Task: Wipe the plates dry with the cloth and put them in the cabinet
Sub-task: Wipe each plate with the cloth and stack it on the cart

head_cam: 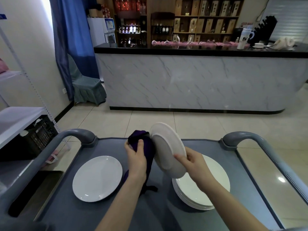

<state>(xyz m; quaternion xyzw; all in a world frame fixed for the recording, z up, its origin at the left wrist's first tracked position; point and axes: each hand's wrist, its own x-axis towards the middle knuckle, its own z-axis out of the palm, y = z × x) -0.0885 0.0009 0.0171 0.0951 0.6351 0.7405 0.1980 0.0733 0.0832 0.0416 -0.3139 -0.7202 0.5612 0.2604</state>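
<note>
My right hand (190,161) grips the near rim of a white plate (166,147), held tilted on edge above the grey cart top (150,210). My left hand (135,157) holds a dark purple cloth (146,144) pressed against the plate's left face; the cloth's tail hangs down to the cart. A single white plate (97,178) lies flat on the cart's left side. A stack of white plates (200,190) sits on the right, partly under my right hand.
The cart has grey handles at the far left (75,133) and far right (241,135). A black crate (38,135) sits on a shelf at the left. A marble-fronted counter (191,82) stands across the tiled floor, with shelving behind.
</note>
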